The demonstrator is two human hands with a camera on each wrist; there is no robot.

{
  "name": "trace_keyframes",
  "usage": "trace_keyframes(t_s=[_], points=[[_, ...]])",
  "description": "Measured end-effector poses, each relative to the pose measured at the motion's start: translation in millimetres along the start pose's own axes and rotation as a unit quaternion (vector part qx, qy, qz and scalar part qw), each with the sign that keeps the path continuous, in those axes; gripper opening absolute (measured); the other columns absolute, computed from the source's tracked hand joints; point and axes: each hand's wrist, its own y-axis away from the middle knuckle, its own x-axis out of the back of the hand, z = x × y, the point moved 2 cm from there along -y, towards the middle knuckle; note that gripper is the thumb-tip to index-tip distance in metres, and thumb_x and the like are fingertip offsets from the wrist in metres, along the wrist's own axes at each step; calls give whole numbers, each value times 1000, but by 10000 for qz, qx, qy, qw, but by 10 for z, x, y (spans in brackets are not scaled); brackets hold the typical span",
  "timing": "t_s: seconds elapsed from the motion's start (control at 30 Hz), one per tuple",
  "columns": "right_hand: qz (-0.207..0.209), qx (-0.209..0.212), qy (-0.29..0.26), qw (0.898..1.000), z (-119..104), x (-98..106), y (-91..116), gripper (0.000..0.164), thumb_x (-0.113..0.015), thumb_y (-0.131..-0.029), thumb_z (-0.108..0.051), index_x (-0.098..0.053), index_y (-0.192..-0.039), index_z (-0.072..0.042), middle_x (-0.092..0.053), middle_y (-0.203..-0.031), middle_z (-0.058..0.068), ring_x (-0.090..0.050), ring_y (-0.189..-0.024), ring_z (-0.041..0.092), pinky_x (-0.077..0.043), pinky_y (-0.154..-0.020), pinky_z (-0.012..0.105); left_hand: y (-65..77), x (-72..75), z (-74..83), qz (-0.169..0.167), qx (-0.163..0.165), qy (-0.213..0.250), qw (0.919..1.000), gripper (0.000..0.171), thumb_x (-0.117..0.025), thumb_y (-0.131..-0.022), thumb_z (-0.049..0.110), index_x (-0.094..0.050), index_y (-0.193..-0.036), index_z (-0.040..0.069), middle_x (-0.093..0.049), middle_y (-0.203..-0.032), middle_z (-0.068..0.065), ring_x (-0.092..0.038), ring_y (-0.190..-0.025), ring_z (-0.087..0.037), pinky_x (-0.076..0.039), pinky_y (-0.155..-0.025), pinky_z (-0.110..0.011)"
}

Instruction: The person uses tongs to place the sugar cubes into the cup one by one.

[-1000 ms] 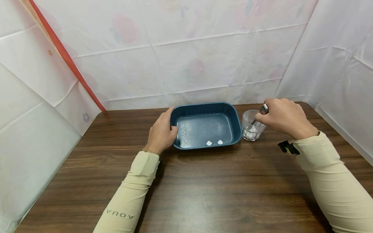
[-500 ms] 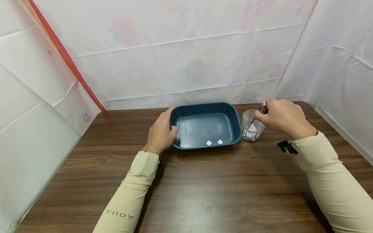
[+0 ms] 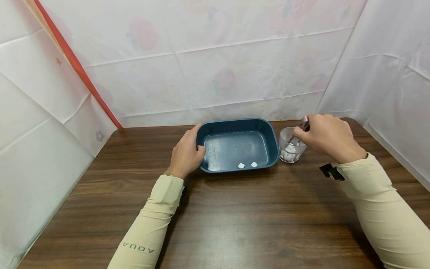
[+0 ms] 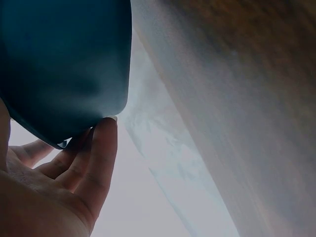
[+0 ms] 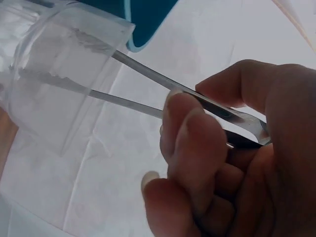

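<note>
My left hand (image 3: 186,153) grips the left end of a dark blue plastic bin (image 3: 235,147), thumb over the rim; in the left wrist view its fingers (image 4: 101,163) lie against the bin's outside. Two small white lumps (image 3: 241,165) sit inside near the bin's front wall. In my right hand (image 3: 330,136) are metal tongs (image 5: 148,73), pinched between thumb and fingers with their two arms apart. The tips reach down into a clear glass (image 3: 284,141) that holds several white lumps (image 3: 289,153). Whether the tips touch a lump, I cannot tell.
The glass stands just right of the bin, close to its wall. Both are near the back edge of a dark wooden table (image 3: 215,220). White patterned sheets (image 3: 201,56) hang behind and at both sides, with a red strip (image 3: 77,67) at left.
The right hand and tongs have shifted only slightly, the tongs' top end tilting a little more upright over the glass. The left hand, bin and white lumps in it stay in place.
</note>
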Motion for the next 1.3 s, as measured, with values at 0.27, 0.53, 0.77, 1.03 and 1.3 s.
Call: trace_keyframes(t_s=[0.27, 0.53, 0.77, 1.03, 1.3], points=[[638, 114, -269, 9975, -7, 91, 56, 39, -55, -91, -36, -44, -62, -14, -46, -56, 4, -46, -53, 25, -31, -41, 37, -6, 3, 16, 9, -18, 43, 10000, 67, -54, -91, 5, -40, -155, 15, -54, -141, -12, -53, -76, -25, -41, -57, -40], [1399, 196, -551, 9884, -40, 215, 120, 40, -58, -91, -35, -43, -62, -12, -44, -54, 4, -44, -51, 26, -28, -41, 37, -8, 1, 13, -73, 17, 9, 10000, 68, -54, -91, 5, -37, -157, 13, -53, -141, -12, -53, -77, -24, -40, -55, -38], [1635, 371, -750, 9830, -136, 246, 161, 48, -60, -93, -39, -42, -59, -11, -42, -51, 5, -41, -48, 25, -28, -42, 37, -11, 0, 11, -101, 29, -27, 9999, 67, -54, -92, 6, -37, -156, 12, -54, -140, -12, -53, -77, -24, -40, -55, -38], [1424, 309, -998, 9843, -198, 219, 177, 50, -60, -94, -41, -44, -58, -10, -43, -52, 5, -42, -49, 25, -29, -43, 37, -1, 0, 4, -105, 62, -55, 9999, 67, -54, -91, 6, -38, -156, 11, -54, -140, -13, -54, -79, -24, -41, -58, -39], [1358, 504, -1096, 9834, -268, 144, 169, 50, -61, -95, -41, -43, -58, -12, -42, -52, 2, -41, -49, 22, -27, -44, 36, 0, 8, 5, -106, 65, -64, 9999, 66, -54, -92, 7, -38, -156, 11, -55, -139, -13, -54, -79, -24, -42, -60, -39]])
